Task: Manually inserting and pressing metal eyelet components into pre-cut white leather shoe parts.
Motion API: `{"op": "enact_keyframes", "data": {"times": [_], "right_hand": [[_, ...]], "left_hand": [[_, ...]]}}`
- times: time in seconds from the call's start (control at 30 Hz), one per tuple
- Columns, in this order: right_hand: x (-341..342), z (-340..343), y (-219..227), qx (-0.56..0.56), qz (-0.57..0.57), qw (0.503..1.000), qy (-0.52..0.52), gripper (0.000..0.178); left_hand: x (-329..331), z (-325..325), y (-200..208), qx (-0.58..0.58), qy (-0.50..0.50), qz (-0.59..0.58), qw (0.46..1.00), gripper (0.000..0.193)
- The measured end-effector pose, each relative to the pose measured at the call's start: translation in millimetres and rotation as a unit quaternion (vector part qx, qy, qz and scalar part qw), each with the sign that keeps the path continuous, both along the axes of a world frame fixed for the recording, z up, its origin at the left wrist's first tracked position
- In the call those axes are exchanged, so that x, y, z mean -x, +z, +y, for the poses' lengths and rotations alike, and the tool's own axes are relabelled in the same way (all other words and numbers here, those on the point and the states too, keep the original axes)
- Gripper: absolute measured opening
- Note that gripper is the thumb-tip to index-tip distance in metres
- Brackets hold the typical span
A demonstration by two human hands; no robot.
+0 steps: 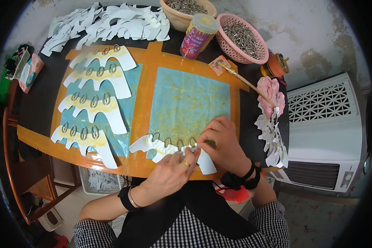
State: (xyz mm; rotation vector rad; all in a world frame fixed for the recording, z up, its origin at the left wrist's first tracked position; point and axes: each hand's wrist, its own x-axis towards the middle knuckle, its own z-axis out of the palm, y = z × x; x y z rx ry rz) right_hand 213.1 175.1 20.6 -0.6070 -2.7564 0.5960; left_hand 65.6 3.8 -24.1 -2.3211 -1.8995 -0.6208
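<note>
A white scalloped piece (144, 144), smeared with yellowish glue along its upper edge, lies at the front edge of the blue sheet (190, 95). Several oval metal rings (168, 142) stand along that edge. My left hand (173, 170), a gold ring on one finger, pinches the piece near its right end. From the other side my right hand (223, 140) closes its fingertips on the same edge, beside the last ring. A small dark patch shows under the right fingers; I cannot make out what it is. On the left, similar pieces with rings (89, 105) lie in a column.
White cut pieces (124, 25) are heaped at the back. Metal rings fill a beige bowl (177, 20) and a pink basket (231, 41), with a purple jar (196, 39) between. A brush (248, 80), pink cloth (269, 91) and more white pieces (273, 138) sit right, beside a white air cooler (324, 132).
</note>
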Motion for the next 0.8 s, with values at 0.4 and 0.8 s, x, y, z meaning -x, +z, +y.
{"op": "enact_keyframes", "data": {"times": [0.4,0.8], "right_hand": [[6.5,-9.9,-13.9,-0.115,-0.026,0.993,0.015,0.017],[1.7,-11.5,-16.7,-0.072,0.011,0.997,-0.028,0.015]], "left_hand": [[3.7,-0.3,0.7,0.011,-0.016,-0.009,1.000,0.052],[4.6,2.6,5.6,0.009,-0.018,0.015,1.000,0.046]]}}
